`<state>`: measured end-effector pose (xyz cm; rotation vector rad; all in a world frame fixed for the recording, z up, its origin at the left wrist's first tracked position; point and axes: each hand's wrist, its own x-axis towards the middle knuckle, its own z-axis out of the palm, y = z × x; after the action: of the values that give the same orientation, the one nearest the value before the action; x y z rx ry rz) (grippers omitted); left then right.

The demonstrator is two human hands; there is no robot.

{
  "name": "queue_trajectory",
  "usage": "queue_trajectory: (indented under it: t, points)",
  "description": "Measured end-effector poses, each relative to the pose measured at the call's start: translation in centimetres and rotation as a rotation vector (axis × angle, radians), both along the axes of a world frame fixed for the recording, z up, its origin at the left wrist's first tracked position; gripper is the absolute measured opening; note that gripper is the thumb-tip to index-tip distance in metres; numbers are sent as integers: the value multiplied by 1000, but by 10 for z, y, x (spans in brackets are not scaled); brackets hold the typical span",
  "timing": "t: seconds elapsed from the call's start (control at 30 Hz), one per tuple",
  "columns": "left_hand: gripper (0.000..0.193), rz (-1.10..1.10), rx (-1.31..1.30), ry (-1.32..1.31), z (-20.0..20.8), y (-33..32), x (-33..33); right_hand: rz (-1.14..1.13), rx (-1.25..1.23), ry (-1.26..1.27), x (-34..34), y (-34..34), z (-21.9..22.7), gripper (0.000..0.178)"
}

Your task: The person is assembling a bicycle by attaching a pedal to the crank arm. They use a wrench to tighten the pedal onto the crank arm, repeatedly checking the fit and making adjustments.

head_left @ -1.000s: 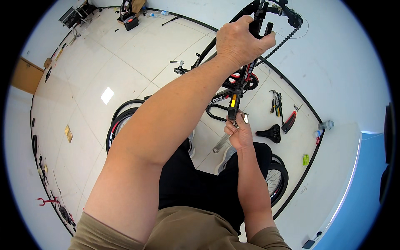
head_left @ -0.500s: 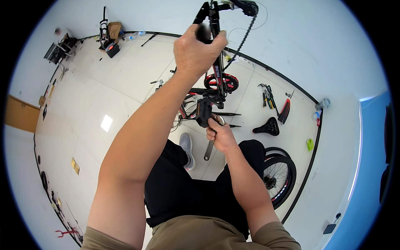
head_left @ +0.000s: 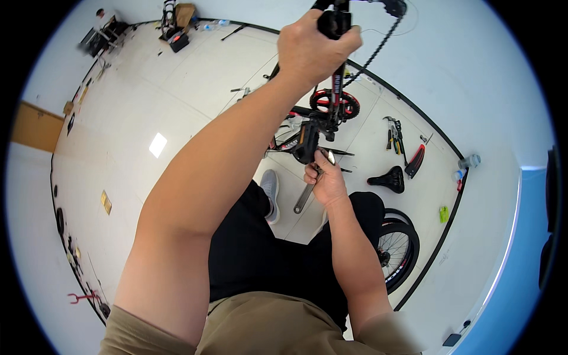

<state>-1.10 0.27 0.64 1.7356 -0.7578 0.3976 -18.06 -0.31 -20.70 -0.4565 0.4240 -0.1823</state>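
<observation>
A black bicycle frame (head_left: 338, 83) with red trim stands before me, its red and black chainring (head_left: 321, 100) below my left hand. My left hand (head_left: 310, 47) is closed round a dark part at the top of the frame; its fingertips are hidden. The black pedal (head_left: 306, 142) with an orange reflector points toward me. Just under it my right hand (head_left: 328, 182) is closed round a silver wrench (head_left: 303, 200), whose long end slants down to the left. My right fingertips are close to the pedal, and I cannot tell if they touch it.
To the right on the floor lie a hammer and pliers (head_left: 394, 136), a black saddle (head_left: 387, 179), a red and black mudguard (head_left: 416, 161) and wheels (head_left: 397, 251). A chain (head_left: 378, 50) hangs by the frame. A toolbox (head_left: 178, 41) stands far left; a person (head_left: 106, 22) sits beyond.
In the picture, the bicycle and both hands have shifted right and slightly up, along with the floor items. Both hands keep their grips; the wrench stays under the pedal.
</observation>
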Motion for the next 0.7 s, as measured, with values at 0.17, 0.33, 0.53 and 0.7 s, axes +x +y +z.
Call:
queue_trajectory:
  t: [0.17,0.33,0.53,0.7]
  points:
    - [41,10,92,25,0,5,1,34,-43,-5,0,2,0,10]
    - [42,41,109,-16,0,3,1,54,-68,-10,1,0,-4,11]
    - [44,17,112,-25,-1,4,2,69,-85,9,5,2,-7,13]
    - [44,22,106,0,0,4,-1,77,-45,21,11,6,-8,18]
